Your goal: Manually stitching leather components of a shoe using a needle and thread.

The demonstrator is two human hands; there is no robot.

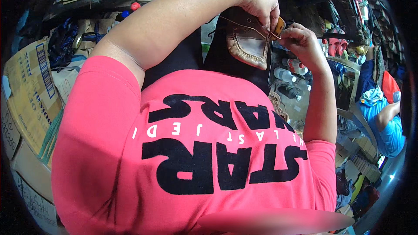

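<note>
A brown leather shoe (248,46) with gathered stitching round its toe rests on my dark-trousered thigh, toe pointing toward me. A thin light cord (244,26) crosses it and runs to its right edge. There my left hand (262,8), reaching over from the left, has its fingers closed in a pinch on the cord. My right hand (302,43) pinches the cord's end at the right of the shoe; whether a needle is on it is too small to tell. Between the two hands a yellow-orange piece (278,27) shows at the shoe's edge.
Several plastic bottles (289,79) stand on the floor at the right, near pink-red clogs (338,45). A curved chair frame (355,113) is beyond my right arm, and a person in blue (381,122) sits past it. Cardboard boxes (30,95) are stacked at the left.
</note>
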